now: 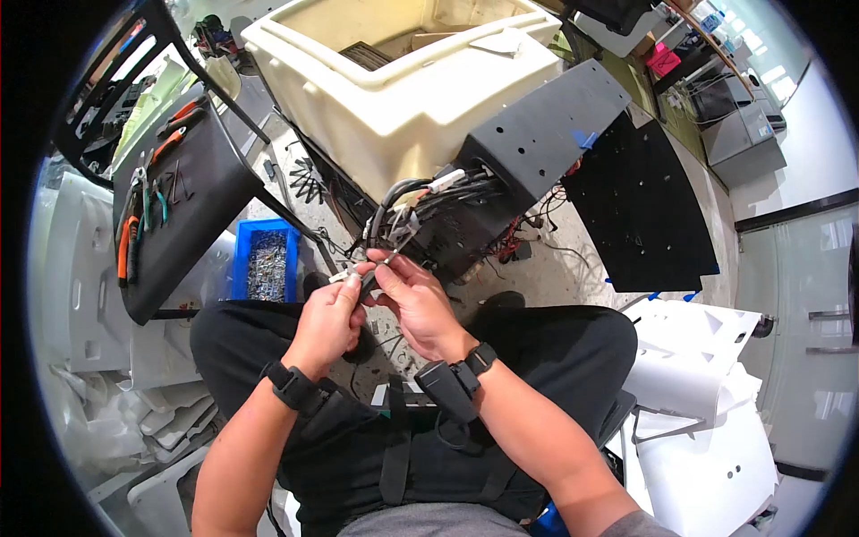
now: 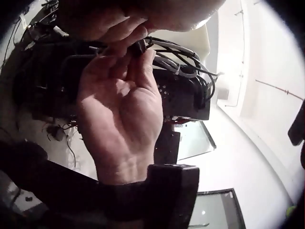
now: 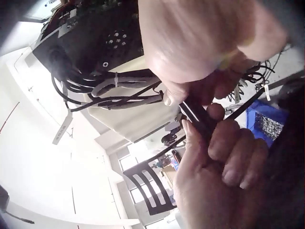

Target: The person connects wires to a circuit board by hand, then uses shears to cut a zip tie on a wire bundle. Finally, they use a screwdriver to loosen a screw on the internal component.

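Note:
In front of the lap, both hands meet at the loose end of a cable bundle [image 1: 447, 192]. The left hand [image 1: 331, 322] holds a short black bar-shaped piece [image 3: 196, 114], its thumb along one side and its fingers curled round the other. At the upper end of that piece, the right hand [image 1: 416, 309] pinches with thumb and fingertips. Fingers hide much of the piece, and I cannot tell exactly what it is. Black and grey cables run from beside the fingertips into a dark metal box [image 1: 546, 134]; a white label [image 3: 62, 129] hangs from one.
A cream plastic tub [image 1: 403, 107] stands behind the box. To the left, a black chair [image 1: 192, 206] carries orange-handled pliers [image 1: 130, 246] and other tools. A blue bin [image 1: 240, 268] of small metal parts sits beside the left knee. White panels [image 1: 707, 447] lie at the right.

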A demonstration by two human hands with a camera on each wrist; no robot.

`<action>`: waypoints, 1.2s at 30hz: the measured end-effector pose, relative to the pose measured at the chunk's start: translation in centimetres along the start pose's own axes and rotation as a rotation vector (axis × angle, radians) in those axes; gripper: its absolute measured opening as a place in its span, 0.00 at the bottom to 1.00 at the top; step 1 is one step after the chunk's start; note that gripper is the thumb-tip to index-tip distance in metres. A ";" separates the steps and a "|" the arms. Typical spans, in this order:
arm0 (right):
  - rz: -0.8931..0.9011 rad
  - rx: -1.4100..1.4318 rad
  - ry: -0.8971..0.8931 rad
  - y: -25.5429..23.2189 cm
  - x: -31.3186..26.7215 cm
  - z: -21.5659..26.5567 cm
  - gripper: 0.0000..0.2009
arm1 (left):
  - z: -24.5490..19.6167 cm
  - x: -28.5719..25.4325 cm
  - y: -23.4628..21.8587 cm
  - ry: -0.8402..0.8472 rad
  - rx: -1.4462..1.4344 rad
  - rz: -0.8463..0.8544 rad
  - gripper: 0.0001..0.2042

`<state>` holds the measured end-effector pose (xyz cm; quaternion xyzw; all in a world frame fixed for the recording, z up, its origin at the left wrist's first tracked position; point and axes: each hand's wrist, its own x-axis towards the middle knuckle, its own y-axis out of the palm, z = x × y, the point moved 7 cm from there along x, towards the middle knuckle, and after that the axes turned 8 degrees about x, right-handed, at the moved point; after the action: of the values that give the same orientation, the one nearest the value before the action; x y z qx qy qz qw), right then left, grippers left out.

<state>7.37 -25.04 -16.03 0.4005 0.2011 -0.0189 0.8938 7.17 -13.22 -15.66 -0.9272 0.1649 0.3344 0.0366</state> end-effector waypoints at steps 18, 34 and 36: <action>0.049 0.140 -0.047 -0.1 0.6 -1.2 0.11 | -6.5 -4.9 1.7 0.955 1.257 -0.525 0.09; 0.074 -0.014 0.006 -0.4 0.5 -0.6 0.12 | -1.1 -0.1 -0.2 0.059 -0.006 0.035 0.11; -0.007 0.009 -0.029 -0.4 0.4 -0.4 0.11 | -1.9 -0.6 -0.4 0.127 0.182 -0.050 0.12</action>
<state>7.47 -24.94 -16.72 0.4037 0.1894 -0.0286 0.8946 8.05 -13.07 -13.82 -0.9432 0.1735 0.2575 0.1184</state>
